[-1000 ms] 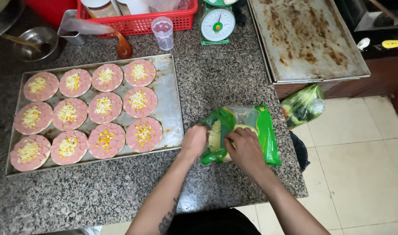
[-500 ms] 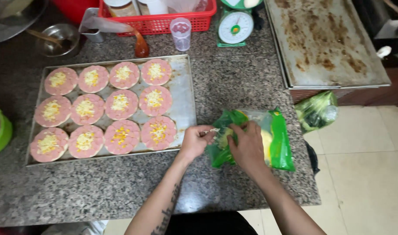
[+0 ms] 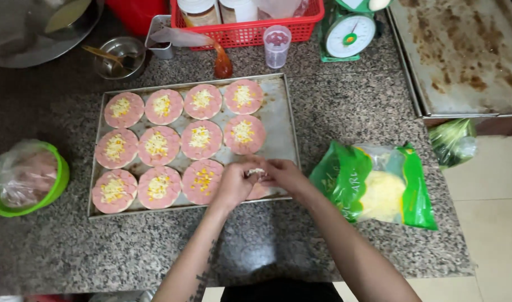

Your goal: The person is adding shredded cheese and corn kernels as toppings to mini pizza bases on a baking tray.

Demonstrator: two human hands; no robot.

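Food-prep kitchen: granite counter (image 3: pixel 334 106), baking tray (image 3: pixel 278 117), kitchen scale (image 3: pixel 348 34), stained griddle (image 3: pixel 463 56).

My left hand (image 3: pixel 233 184) and right hand (image 3: pixel 282 174) cover most of the last meat round (image 3: pixel 260 192). The shredded cheese (image 3: pixel 256 171) between my fingertips is too small to judge.

A speckled grey granite counter (image 3: pixel 345 112) stands beside a pale beige tiled floor (image 3: pixel 491 223).

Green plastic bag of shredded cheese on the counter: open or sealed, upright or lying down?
Lying flat on the speckled stone counter. The green plastic bag of shredded cheese shows yellow shreds through its clear panel; whether its mouth is open, cannot tell.
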